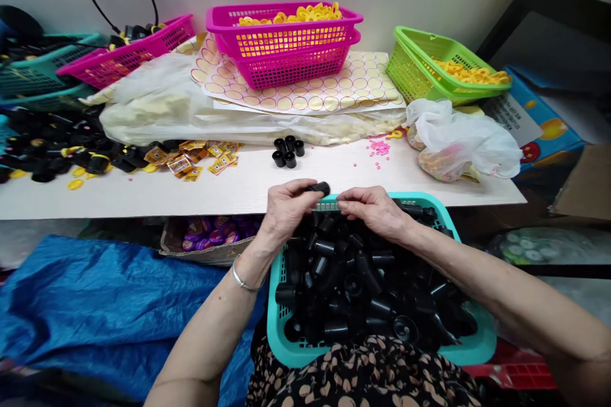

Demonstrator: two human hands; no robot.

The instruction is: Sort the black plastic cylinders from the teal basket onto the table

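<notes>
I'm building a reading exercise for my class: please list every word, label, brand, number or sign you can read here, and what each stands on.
None can be read with certainty.
White panel on the blue box: dark lettering, too blurred to read.
Gold packets on the table: printed, but too small to read.
Purple pieces in the carton: markings too small to make out.

A strip of table (331,165) lies open between the small black cups (287,151) and the pink beads (379,147) — room for a hand to pass. Gold packets (191,158) block the left, a plastic bag (465,140) the right. Behind, the pink basket (286,44) stands in the way. Between left hand (291,206) and right hand (375,210) only a narrow gap remains — above the blue-green basket's rim (470,350).
</notes>
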